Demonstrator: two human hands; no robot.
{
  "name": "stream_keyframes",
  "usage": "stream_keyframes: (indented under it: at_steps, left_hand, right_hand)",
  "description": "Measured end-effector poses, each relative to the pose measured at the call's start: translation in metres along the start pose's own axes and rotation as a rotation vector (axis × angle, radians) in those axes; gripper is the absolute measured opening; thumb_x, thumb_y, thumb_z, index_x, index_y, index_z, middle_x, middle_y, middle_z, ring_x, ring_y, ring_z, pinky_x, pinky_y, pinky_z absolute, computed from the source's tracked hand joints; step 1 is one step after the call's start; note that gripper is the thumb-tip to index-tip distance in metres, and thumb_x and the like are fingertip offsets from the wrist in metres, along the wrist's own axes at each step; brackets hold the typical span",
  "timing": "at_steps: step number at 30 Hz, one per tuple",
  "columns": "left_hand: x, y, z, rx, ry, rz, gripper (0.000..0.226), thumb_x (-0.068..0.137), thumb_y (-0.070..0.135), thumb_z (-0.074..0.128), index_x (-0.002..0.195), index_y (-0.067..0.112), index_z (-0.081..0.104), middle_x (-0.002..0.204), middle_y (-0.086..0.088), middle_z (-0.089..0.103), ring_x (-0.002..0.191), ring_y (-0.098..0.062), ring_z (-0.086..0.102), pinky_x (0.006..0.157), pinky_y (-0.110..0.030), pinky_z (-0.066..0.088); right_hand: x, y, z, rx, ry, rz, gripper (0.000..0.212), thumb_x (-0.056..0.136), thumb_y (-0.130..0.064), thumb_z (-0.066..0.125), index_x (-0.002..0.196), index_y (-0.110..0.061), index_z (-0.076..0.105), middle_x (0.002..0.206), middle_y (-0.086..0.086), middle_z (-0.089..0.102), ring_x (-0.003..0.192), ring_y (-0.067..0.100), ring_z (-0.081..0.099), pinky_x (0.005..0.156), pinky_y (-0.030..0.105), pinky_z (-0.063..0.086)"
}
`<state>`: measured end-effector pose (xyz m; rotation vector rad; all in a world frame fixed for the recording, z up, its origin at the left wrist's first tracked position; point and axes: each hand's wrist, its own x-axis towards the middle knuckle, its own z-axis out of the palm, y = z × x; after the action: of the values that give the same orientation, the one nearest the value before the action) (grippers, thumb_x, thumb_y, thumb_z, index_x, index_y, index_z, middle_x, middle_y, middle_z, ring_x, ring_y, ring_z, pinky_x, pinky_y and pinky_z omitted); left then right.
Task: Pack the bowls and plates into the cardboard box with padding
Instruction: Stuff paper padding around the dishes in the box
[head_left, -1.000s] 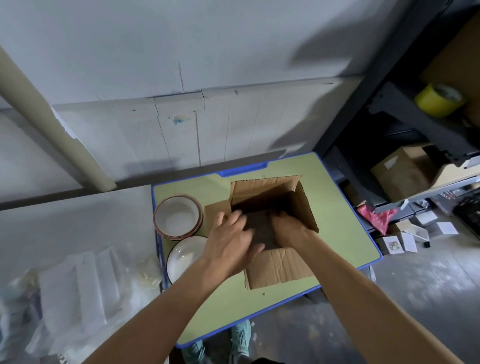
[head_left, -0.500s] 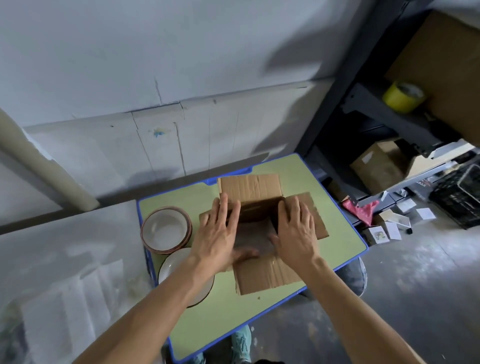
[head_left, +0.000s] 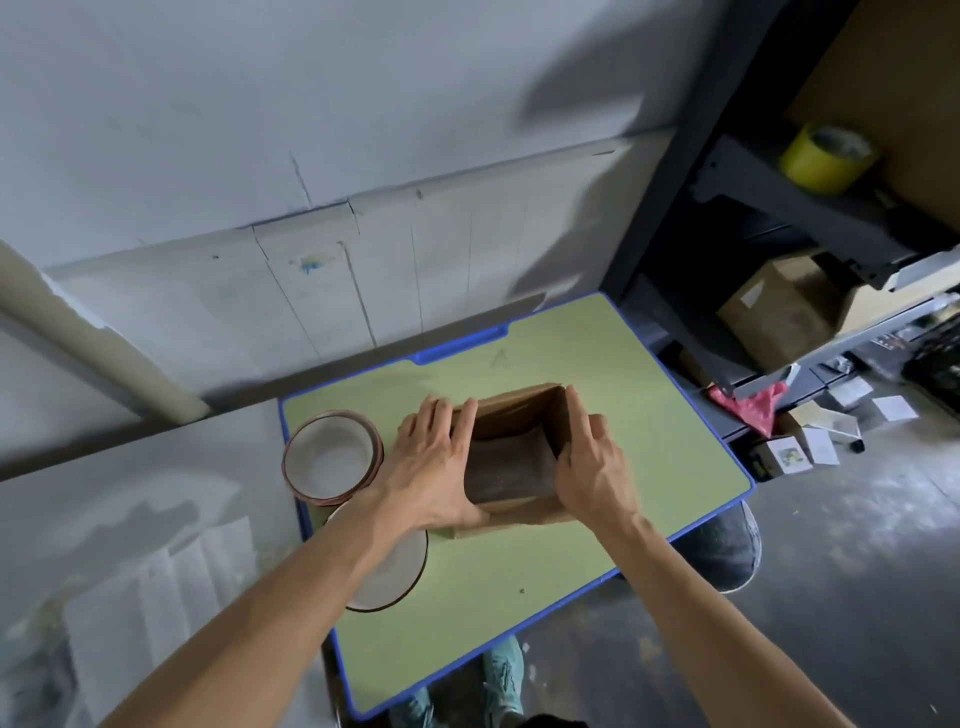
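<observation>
Left hand (head_left: 431, 467) flat against cardboard box (head_left: 511, 418) 9 o'clock side, right hand (head_left: 592, 467) 3 o'clock; fingers straight, pressing.

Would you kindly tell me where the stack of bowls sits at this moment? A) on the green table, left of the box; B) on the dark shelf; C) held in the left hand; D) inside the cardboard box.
A: the stack of bowls stands on the green table, left of the cardboard box, while the left hand and right hand rest on the box's sides.
</observation>
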<state>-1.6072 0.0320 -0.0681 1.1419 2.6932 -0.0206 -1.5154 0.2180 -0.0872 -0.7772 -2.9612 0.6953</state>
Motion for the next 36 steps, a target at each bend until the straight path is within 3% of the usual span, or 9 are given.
stream_keyframes:
  at_steps: [9, 12, 15, 19, 23, 26, 30, 33, 36]
  left_hand:
    - [-0.013, -0.011, 0.001, -0.223, -0.059, -0.028, 0.136, 0.058, 0.095, 0.045, 0.153, 0.020, -0.017, 0.161, -0.008, -0.013, 0.149, -0.027, -0.008, 0.120, -0.046, 0.013]
    - [-0.015, -0.015, 0.003, -0.275, 0.137, -0.046, 0.102, 0.085, 0.071, 0.047, 0.156, 0.016, -0.001, 0.157, -0.010, 0.011, 0.144, -0.027, 0.015, 0.115, -0.044, 0.027]
    - [-0.008, -0.018, 0.004, -0.218, 0.265, -0.031, 0.077, 0.087, 0.049, 0.061, 0.148, 0.013, 0.028, 0.144, -0.004, 0.029, 0.134, -0.024, 0.031, 0.100, -0.045, 0.045]
    - [0.009, -0.016, 0.005, -0.217, 0.251, -0.091, 0.068, 0.090, 0.039, 0.061, 0.146, 0.013, 0.034, 0.154, -0.005, 0.031, 0.144, -0.021, 0.027, 0.101, -0.039, 0.044]
    - [0.017, -0.015, 0.010, -0.237, 0.245, -0.105, 0.049, 0.098, 0.034, 0.051, 0.143, 0.019, 0.041, 0.136, -0.001, 0.049, 0.125, -0.022, 0.046, 0.092, -0.038, 0.050]
    - [0.022, -0.015, 0.015, -0.322, 0.283, -0.138, 0.033, 0.100, 0.023, 0.047, 0.133, 0.020, 0.054, 0.123, 0.002, 0.055, 0.110, -0.020, 0.050, 0.082, -0.037, 0.052]
    - [0.030, -0.017, 0.018, -0.379, 0.295, -0.179, 0.029, 0.097, 0.005, 0.049, 0.119, 0.017, 0.064, 0.102, 0.002, 0.059, 0.091, -0.020, 0.053, 0.073, -0.034, 0.047]
    - [0.030, -0.015, 0.018, -0.387, 0.295, -0.190, 0.028, 0.097, 0.004, 0.049, 0.118, 0.016, 0.064, 0.099, 0.001, 0.059, 0.089, -0.021, 0.052, 0.072, -0.032, 0.045]
    - [0.028, -0.013, 0.015, -0.393, 0.284, -0.208, 0.029, 0.098, 0.010, 0.048, 0.122, 0.018, 0.062, 0.106, 0.000, 0.058, 0.095, -0.023, 0.051, 0.078, -0.037, 0.049]
  right_hand:
    - [0.002, 0.006, -0.007, -0.080, -0.036, -0.086, 0.074, 0.097, -0.038, 0.046, 0.155, -0.019, 0.004, 0.138, 0.016, 0.038, 0.111, 0.035, 0.052, 0.085, 0.044, 0.049]
    - [0.003, 0.006, -0.008, -0.093, -0.006, -0.088, 0.073, 0.095, -0.036, 0.050, 0.154, -0.017, 0.012, 0.143, 0.015, 0.033, 0.118, 0.038, 0.047, 0.090, 0.046, 0.048]
    - [0.001, 0.002, -0.014, -0.126, 0.069, -0.141, 0.068, 0.095, -0.045, 0.049, 0.151, -0.018, 0.021, 0.146, 0.013, 0.030, 0.121, 0.037, 0.043, 0.091, 0.046, 0.048]
    - [-0.012, 0.005, -0.025, -0.200, -0.152, -0.228, 0.091, 0.079, -0.080, 0.043, 0.153, -0.032, 0.020, 0.161, 0.004, 0.000, 0.142, 0.030, 0.013, 0.111, 0.046, 0.032]
    - [-0.017, 0.020, -0.036, -0.262, -0.334, -0.288, 0.110, 0.063, -0.085, 0.056, 0.153, -0.039, 0.013, 0.158, 0.000, -0.025, 0.146, 0.025, -0.001, 0.113, 0.044, 0.029]
    - [-0.012, 0.033, -0.029, -0.276, -0.366, -0.288, 0.106, 0.066, -0.071, 0.070, 0.152, -0.033, 0.020, 0.158, 0.007, -0.025, 0.146, 0.027, 0.008, 0.111, 0.041, 0.035]
    - [-0.010, 0.045, -0.012, -0.265, -0.271, -0.339, 0.079, 0.077, -0.047, 0.075, 0.143, -0.020, 0.041, 0.158, 0.013, 0.003, 0.121, 0.035, 0.052, 0.090, 0.043, 0.052]
    - [-0.010, 0.046, -0.011, -0.205, -0.211, -0.387, 0.086, 0.075, -0.041, 0.079, 0.147, -0.023, 0.034, 0.153, 0.011, 0.017, 0.103, 0.035, 0.062, 0.078, 0.043, 0.056]
    - [-0.012, 0.046, -0.019, -0.267, -0.239, -0.380, 0.106, 0.073, -0.052, 0.077, 0.154, -0.033, 0.011, 0.157, 0.013, 0.008, 0.124, 0.035, 0.049, 0.087, 0.043, 0.054]
